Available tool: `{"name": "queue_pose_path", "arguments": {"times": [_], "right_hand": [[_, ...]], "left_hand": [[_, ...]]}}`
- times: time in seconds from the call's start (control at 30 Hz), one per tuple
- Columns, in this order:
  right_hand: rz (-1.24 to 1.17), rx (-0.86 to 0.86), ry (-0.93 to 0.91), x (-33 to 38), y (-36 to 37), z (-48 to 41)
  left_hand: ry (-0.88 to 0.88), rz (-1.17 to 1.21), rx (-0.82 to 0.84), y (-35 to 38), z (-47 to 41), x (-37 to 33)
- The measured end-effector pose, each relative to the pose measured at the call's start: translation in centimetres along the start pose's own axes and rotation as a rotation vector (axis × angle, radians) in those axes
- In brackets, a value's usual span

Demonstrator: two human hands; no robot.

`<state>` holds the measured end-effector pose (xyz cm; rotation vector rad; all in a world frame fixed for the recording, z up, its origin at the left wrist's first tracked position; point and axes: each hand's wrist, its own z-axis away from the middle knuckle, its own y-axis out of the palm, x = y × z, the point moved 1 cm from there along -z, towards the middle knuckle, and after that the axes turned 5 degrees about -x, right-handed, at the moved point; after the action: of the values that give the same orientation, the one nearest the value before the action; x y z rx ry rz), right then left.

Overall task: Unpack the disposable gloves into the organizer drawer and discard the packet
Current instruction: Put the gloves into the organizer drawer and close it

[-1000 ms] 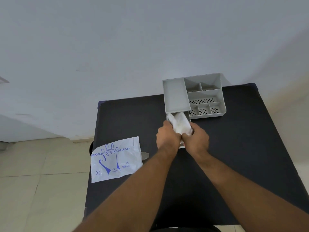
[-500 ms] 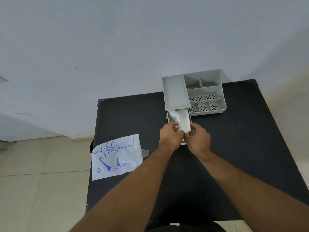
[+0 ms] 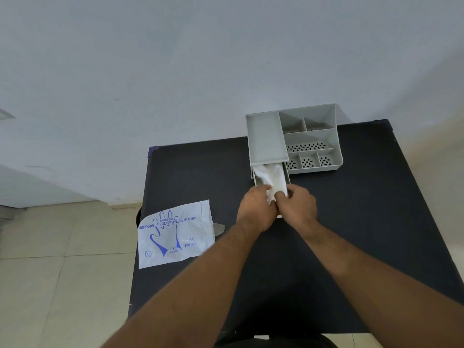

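Note:
A grey plastic organizer (image 3: 266,136) stands at the far side of the black table (image 3: 364,222). Its drawer (image 3: 256,181) is pulled out toward me, and a wad of white translucent gloves (image 3: 272,175) lies in it. My left hand (image 3: 256,209) and my right hand (image 3: 297,207) meet at the drawer's near end, fingers pinched on the near part of the gloves. The drawer's front is hidden behind my hands. The white packet (image 3: 174,237) with blue glove print lies flat at the table's left edge, overhanging it.
A small torn strip of clear plastic (image 3: 219,228) lies just right of the packet. The organizer's right half has open compartments (image 3: 311,146) with perforated bottoms. A white wall is behind the table and beige floor tiles (image 3: 62,259) lie to the left.
My hands stayed at the drawer's near end, and the gloves now lie lower and flatter in the drawer. My view has shifted slightly.

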<state>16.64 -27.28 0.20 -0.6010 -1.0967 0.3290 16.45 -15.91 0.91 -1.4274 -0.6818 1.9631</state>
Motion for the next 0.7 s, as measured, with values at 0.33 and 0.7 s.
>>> {"name": "queue_pose_path", "arguments": {"times": [0.33,0.7], "right_hand": [[0.278,-0.066,-0.026,-1.1,-0.4,-0.6],[0.026,-0.078,-0.232,1.5,0.9,-2.2]], "left_hand": [[-0.211,0.049,-0.047,-1.2,-1.0,0.4],[0.01,-0.264,0.072,-0.3,-2.0,0.0]]}}
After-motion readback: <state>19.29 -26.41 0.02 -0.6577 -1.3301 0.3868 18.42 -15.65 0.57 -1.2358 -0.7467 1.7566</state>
